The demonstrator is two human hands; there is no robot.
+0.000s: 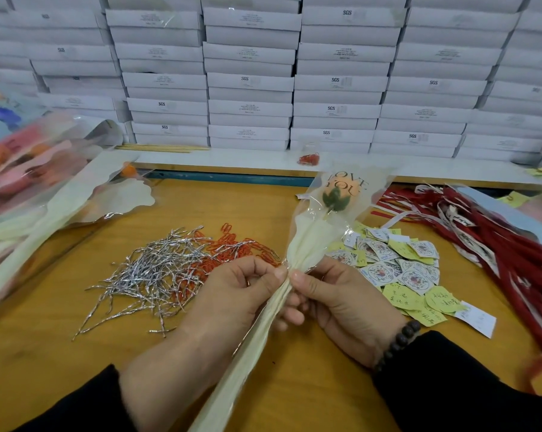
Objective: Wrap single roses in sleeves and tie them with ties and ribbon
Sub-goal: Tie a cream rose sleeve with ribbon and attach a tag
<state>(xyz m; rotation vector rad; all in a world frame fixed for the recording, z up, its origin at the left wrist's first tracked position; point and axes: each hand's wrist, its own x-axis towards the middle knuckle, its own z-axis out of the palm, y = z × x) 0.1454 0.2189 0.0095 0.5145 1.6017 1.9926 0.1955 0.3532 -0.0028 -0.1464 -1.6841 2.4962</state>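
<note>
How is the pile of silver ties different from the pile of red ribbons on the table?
The silver ties are short, thin, metallic and lie scattered left of the hands. The red ribbons are long, flat, matte and lie bundled on the right. Both rest loose on the wooden table, untouched.

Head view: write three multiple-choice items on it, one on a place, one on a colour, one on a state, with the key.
1. Where does the pile of silver ties lie?
A. left of the hands
B. on the white boxes
C. right of the ribbons

2. What colour is the rose in the sleeve?
A. blue
B. orange
C. white

3. What are the two hands doing?
A. resting flat on the table
B. pinching the gathered sleeve
C. lifting a box

Key: 1 A, the ties lie on the table beside the left hand. 2 B, the bloom is orange with green leaves. 3 B, the fingers of the left hand and the right hand meet at the sleeve's neck.
</note>
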